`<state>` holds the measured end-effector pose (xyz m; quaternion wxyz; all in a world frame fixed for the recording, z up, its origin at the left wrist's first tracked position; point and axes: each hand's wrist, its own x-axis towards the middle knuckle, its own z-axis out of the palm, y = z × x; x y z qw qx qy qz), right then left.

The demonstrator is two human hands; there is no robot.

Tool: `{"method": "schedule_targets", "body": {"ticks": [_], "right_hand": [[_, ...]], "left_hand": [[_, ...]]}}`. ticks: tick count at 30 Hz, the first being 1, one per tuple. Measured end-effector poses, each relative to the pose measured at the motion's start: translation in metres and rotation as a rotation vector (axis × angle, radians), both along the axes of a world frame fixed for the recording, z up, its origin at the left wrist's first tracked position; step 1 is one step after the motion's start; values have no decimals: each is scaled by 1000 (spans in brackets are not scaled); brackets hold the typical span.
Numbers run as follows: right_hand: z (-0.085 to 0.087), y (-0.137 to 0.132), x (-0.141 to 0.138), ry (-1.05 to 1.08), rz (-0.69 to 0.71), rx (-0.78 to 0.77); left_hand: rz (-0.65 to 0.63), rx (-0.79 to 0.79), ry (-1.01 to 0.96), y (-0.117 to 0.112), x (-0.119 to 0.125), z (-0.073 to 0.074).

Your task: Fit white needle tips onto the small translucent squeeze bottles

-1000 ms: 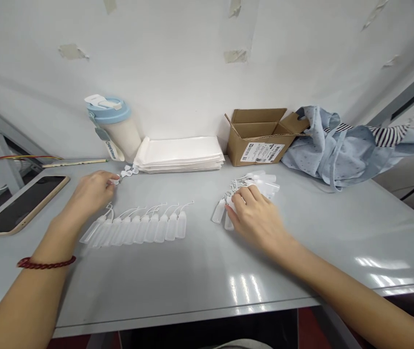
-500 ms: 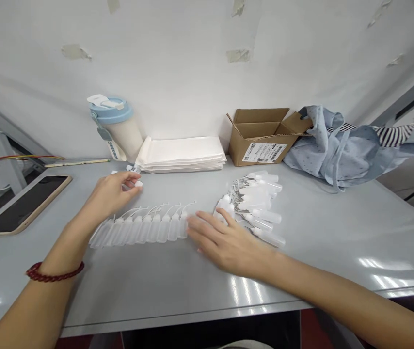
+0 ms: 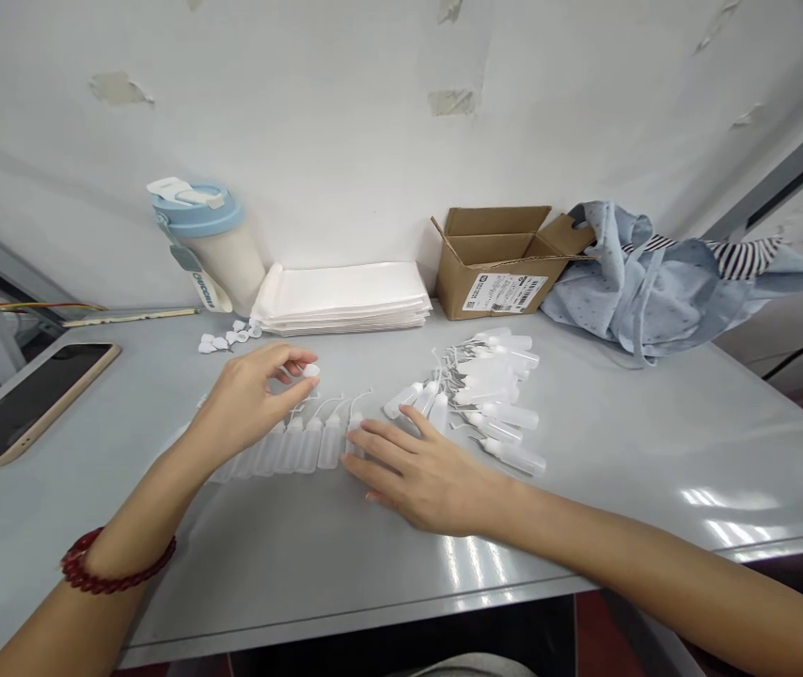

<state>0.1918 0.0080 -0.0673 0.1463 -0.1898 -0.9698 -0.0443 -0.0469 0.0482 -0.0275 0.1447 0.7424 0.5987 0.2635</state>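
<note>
My left hand [image 3: 257, 395] pinches a small round white cap [image 3: 310, 370] between thumb and fingertips, above the row of bottles. Beneath it lies a row of small translucent squeeze bottles [image 3: 309, 444] side by side, with thin bent tubes at their tops; my left hand and forearm hide part of the row. My right hand [image 3: 430, 470] rests with fingers spread, its fingertips against the bottle [image 3: 354, 437] at the row's right end. Just beyond those fingers is a heap of similar bottles [image 3: 490, 381]. Several loose white caps [image 3: 222, 340] lie near the mug.
Along the wall stand a blue-lidded mug [image 3: 222, 254], a stack of white sleeves [image 3: 345, 296], an open cardboard box [image 3: 490, 273] and a blue cloth bag [image 3: 627, 301]. A phone [image 3: 27, 404] lies at the left of the grey table [image 3: 289, 555].
My left hand has moved right, away from the loose caps, carrying a white cap over the row. My right hand stays by the row's end bottle. The view has shifted slightly.
</note>
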Motion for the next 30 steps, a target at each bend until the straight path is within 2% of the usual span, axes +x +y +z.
{"method": "schedule_targets", "body": {"ticks": [9, 13, 17, 24, 28, 30], "right_hand": [[-1, 4, 0, 40, -24, 4], [-4, 5, 0, 175, -61, 19], [-4, 3, 3, 254, -185, 5], [2, -2, 4, 137, -423, -111], [2, -3, 5, 72, -515, -201], [3, -2, 8, 112, -527, -281]], "left_hand": [[-50, -12, -17, -13, 15, 7], [-67, -29, -44, -14, 16, 7], [-92, -66, -119, -14, 17, 6], [-161, -98, -192, -16, 21, 3], [-145, -143, -215, -17, 25, 4], [-128, -199, -263, -18, 24, 7]]}}
